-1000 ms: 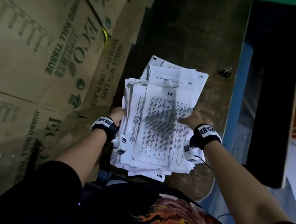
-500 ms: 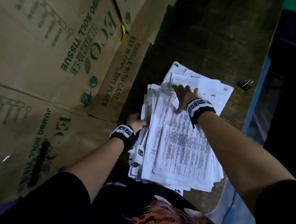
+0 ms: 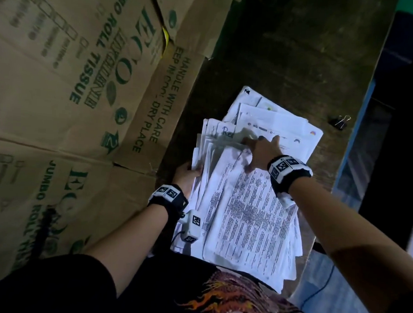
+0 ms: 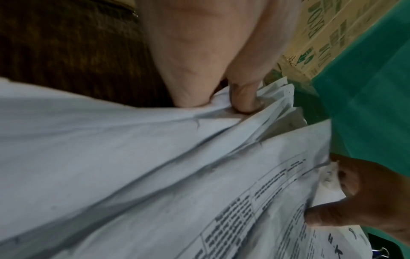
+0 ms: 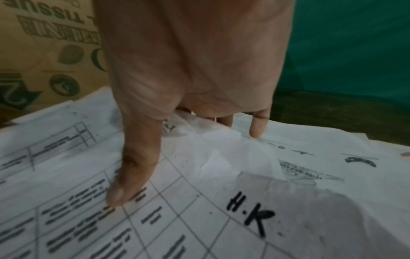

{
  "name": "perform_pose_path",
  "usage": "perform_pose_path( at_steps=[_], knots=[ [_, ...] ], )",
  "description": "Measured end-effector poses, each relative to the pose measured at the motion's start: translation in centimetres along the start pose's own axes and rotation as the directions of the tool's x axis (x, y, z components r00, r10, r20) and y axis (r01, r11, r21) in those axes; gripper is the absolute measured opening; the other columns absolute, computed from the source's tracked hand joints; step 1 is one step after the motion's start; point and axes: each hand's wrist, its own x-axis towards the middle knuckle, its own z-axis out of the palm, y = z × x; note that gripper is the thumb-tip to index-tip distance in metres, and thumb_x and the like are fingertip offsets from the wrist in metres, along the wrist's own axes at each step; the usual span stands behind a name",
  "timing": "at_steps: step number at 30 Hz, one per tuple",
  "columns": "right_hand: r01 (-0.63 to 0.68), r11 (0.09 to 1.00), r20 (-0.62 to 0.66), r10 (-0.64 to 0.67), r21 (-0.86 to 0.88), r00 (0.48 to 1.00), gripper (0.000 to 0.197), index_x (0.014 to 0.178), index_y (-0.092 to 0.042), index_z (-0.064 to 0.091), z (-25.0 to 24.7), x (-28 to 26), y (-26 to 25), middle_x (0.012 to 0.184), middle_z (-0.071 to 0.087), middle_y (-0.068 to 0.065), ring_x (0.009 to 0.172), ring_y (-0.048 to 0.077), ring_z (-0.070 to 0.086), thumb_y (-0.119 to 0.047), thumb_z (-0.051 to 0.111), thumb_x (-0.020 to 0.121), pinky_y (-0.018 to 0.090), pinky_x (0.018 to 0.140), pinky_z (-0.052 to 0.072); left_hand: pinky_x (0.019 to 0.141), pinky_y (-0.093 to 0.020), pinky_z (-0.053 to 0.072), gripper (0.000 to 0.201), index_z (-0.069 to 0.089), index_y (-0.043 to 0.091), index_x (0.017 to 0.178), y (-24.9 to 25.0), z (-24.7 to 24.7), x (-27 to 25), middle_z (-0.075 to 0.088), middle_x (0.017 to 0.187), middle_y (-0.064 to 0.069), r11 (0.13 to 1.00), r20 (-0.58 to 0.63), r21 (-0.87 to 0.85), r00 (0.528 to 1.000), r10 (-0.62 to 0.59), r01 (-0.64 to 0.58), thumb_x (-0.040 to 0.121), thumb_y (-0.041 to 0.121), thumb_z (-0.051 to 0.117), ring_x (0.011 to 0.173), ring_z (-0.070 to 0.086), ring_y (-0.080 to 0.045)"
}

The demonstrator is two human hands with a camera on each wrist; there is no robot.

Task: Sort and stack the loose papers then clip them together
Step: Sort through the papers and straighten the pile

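Note:
A thick, uneven stack of printed papers [image 3: 247,220] lies on the dark wooden table [image 3: 301,53], with more sheets fanned out beyond its far end. My left hand [image 3: 190,172] grips the stack's left edge, and its thumb [image 4: 244,101] digs into the creased sheets [image 4: 144,166]. My right hand [image 3: 261,145] lies over the far end of the stack. Its thumb [image 5: 124,184] rests flat on the top sheet marked "H.K" [image 5: 248,213], and its straight fingers [image 5: 257,126] reach past that sheet's crumpled edge onto the paper beneath. A black binder clip [image 3: 340,121] sits apart at the table's right edge.
Large cardboard boxes [image 3: 72,89] printed "jumbo roll tissue" stand close along the left of the table. The table's right edge [image 3: 361,111] drops to a blue and dark surface. A green wall [image 5: 355,43] is behind the table.
My right hand has left the stack's right side and moved forward to its far end. My left hand keeps its hold on the left edge.

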Motion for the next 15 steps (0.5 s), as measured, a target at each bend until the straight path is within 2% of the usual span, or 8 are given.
perform_pose_path(
  at_steps=[2,4,7,8,9,11,13,15],
  knots=[
    [-0.008,1.0,-0.014,0.008,-0.017,1.0,0.095,0.141,-0.032,0.037,-0.2,-0.2,-0.2,0.134,0.047,0.004,0.126,0.027,0.036,-0.054,0.081,0.059,0.056,0.101,0.025,0.084,-0.029,0.048,0.029,0.056,-0.006,0.119,0.1,0.3,0.0,0.064,0.099,-0.01,1.0,-0.012,0.008,1.0,0.01,-0.01,0.091,-0.007,0.053,0.086,0.062,-0.018],
    [-0.01,1.0,-0.026,0.01,0.015,1.0,0.091,0.138,-0.03,0.043,-0.5,-0.2,-0.3,0.136,0.039,0.005,0.127,0.03,0.031,-0.05,0.082,0.059,0.057,0.101,0.027,0.075,-0.021,0.05,0.027,0.056,-0.008,0.118,0.1,0.5,0.0,0.062,0.102,-0.011,1.0,-0.029,0.012,0.999,0.021,-0.021,0.092,-0.004,0.053,0.081,0.062,-0.013],
    [-0.013,0.995,-0.012,0.014,0.101,1.0,0.089,0.134,-0.024,0.045,-0.9,-0.1,-0.5,0.129,0.053,0.003,0.122,0.027,0.041,-0.044,0.085,0.057,0.05,0.098,0.028,0.061,-0.013,0.049,0.019,0.059,-0.011,0.109,0.1,0.6,0.1,0.066,0.081,-0.002,0.999,-0.035,0.019,0.999,0.038,-0.037,0.092,-0.005,0.052,0.064,0.063,0.0],
    [-0.027,0.99,0.004,0.027,0.136,1.0,0.09,0.134,-0.024,0.044,-1.0,0.0,-0.6,0.124,0.059,0.004,0.12,0.026,0.044,-0.042,0.086,0.057,0.048,0.099,0.028,0.058,-0.012,0.047,0.012,0.062,-0.007,0.098,0.1,0.6,0.1,0.064,0.073,0.002,0.999,-0.03,0.026,0.999,0.039,-0.039,0.091,-0.007,0.052,0.058,0.061,0.003],
    [-0.044,0.983,0.025,0.04,0.18,0.999,0.091,0.135,-0.025,0.042,-1.0,0.0,-0.6,0.12,0.063,0.004,0.119,0.026,0.048,-0.039,0.087,0.057,0.046,0.1,0.028,0.056,-0.011,0.046,0.015,0.062,0.001,0.085,0.2,0.6,0.0,0.061,0.069,0.002,0.998,-0.034,0.044,0.999,0.041,-0.04,0.091,-0.009,0.051,0.054,0.059,0.004],
    [-0.069,0.962,0.063,0.054,0.264,0.997,0.094,0.138,-0.026,0.042,-1.1,-0.1,-0.6,0.123,0.059,0.006,0.118,0.029,0.051,-0.031,0.089,0.056,0.046,0.1,0.036,0.055,-0.01,0.045,0.031,0.058,0.012,0.073,0.2,0.7,0.0,0.059,0.066,0.003,0.998,-0.029,0.053,0.999,0.039,-0.038,0.089,-0.012,0.049,0.053,0.058,0.002],
    [-0.075,0.968,0.062,0.061,0.238,0.996,0.092,0.138,-0.024,0.044,-1.2,-0.5,-0.7,0.128,0.047,0.012,0.119,0.033,0.046,-0.03,0.089,0.058,0.047,0.098,0.042,0.057,-0.013,0.045,0.034,0.057,0.013,0.071,0.1,0.6,0.1,0.062,0.059,0.007,0.998,-0.003,0.032,0.999,0.049,-0.049,0.088,-0.015,0.048,0.052,0.058,0.002],
    [-0.094,0.984,0.036,0.09,0.15,0.995,0.092,0.138,-0.018,0.045,-1.2,-0.9,-0.6,0.129,0.043,0.012,0.122,0.033,0.038,-0.034,0.089,0.058,0.052,0.1,0.037,0.06,-0.016,0.044,0.034,0.056,0.012,0.069,0.0,0.5,0.3,0.06,0.062,0.006,0.997,0.006,0.035,0.998,0.062,-0.063,0.087,-0.016,0.048,0.053,0.057,0.002]
  ],
)
